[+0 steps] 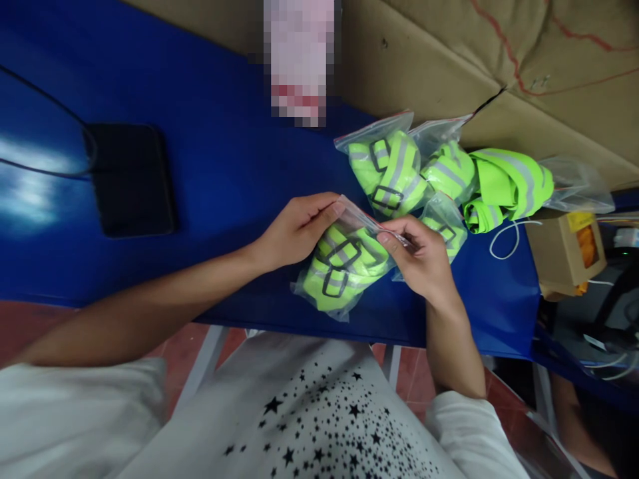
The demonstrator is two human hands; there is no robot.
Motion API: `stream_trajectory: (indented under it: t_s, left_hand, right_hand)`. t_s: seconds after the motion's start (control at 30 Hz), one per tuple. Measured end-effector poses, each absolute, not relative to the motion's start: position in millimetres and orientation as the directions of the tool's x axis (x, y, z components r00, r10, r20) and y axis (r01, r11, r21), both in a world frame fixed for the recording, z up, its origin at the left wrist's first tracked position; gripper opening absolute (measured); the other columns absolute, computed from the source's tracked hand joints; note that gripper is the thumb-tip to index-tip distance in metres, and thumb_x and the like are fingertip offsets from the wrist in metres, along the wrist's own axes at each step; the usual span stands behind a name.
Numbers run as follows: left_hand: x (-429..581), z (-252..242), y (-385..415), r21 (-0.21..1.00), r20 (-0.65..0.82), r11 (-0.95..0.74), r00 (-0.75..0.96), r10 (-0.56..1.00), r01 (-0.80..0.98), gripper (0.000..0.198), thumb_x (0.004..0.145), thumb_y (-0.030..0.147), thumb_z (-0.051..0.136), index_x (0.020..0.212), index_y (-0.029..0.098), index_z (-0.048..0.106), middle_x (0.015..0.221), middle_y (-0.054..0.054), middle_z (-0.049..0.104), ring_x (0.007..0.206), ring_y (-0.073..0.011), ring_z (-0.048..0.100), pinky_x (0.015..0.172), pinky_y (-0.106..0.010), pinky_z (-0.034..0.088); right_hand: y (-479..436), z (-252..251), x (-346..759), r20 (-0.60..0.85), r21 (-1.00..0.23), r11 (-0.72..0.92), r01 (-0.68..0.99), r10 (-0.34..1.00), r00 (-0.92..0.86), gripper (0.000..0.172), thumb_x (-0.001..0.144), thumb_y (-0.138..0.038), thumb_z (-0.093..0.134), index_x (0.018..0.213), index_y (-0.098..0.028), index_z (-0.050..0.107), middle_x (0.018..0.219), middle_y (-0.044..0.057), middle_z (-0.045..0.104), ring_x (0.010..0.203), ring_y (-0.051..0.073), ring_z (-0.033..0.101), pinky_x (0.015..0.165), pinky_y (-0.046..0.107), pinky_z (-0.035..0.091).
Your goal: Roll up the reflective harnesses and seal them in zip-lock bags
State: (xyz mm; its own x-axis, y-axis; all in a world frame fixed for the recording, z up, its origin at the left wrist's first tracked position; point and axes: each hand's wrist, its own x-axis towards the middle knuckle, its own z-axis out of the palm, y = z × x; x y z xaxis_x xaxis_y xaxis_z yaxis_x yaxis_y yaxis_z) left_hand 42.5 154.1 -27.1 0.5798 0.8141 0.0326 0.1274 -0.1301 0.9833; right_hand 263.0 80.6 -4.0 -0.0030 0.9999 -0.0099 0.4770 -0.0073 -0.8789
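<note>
A clear zip-lock bag (359,216) hangs between my two hands, with its sealing edge toward the far side. Inside it lies a folded neon-yellow reflective strap (367,263) with grey stripes and black buckles. My left hand (299,229) pinches the bag's upper left corner between thumb and fingers. At the other end of the seal, my right hand (419,256) grips the edge with thumb on top. Just beyond my right hand sit more bagged straps (392,169), and one small bag (452,223) lies partly hidden behind it.
On the blue table (224,146), a black phone-like slab (132,179) lies at left beneath a dark cable. Loose neon straps (514,183) rest at right near a cardboard box (569,249). Brown wrapped packages (439,60) line the back. A pixelated patch hides something at top centre.
</note>
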Motion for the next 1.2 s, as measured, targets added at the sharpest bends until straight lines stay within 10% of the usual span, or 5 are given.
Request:
stream_trajectory:
  t_s: [1.2]
  left_hand:
    - [47, -36, 134, 0.995, 0.055, -0.094, 0.543, 0.838, 0.044, 0.025, 0.097, 0.041, 0.063, 0.1, 0.016, 0.065, 0.086, -0.003, 0.075, 0.066, -0.0094, 0.068, 0.056, -0.017, 0.047]
  right_hand:
    - [79, -3, 250, 0.089, -0.811, 0.114, 0.574, 0.993, -0.072, 0.006, 0.084, -0.015, 0.065, 0.086, -0.021, 0.066, 0.073, -0.003, 0.057, 0.063, 0.01, 0.051, 0.061, 0.026, 0.044]
